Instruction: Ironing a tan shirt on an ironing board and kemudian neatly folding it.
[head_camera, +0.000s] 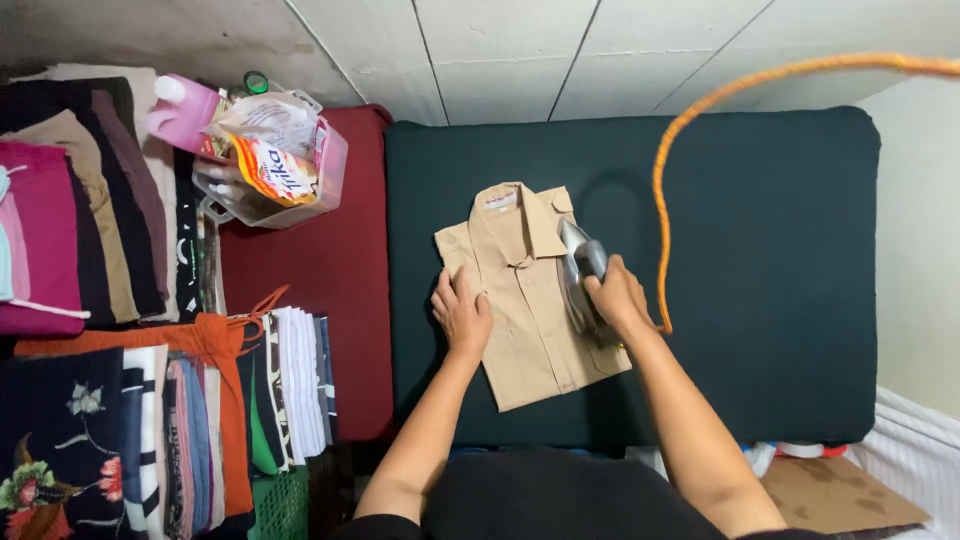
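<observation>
My right hand (615, 292) grips the iron (580, 262), fingers wrapped round its handle, at the shirt's (530, 320) three o'clock. My left hand (462, 312) lies flat at nine, fingers together; I judge it should hold the cloth taut.

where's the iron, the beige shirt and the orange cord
iron (580, 262): head view, on its silver body ahead of the right hand
beige shirt (525, 330): head view, on its folded front
orange cord (662, 200): head view, on its hanging stretch

A dark green padded mat (760, 250) is lying in front of me and is carrying my folded beige shirt (525, 300), while beside it a dark red cloth (300, 300) is carrying a clear plastic tub (325, 175) and piles of folded clothes (190, 420).
</observation>
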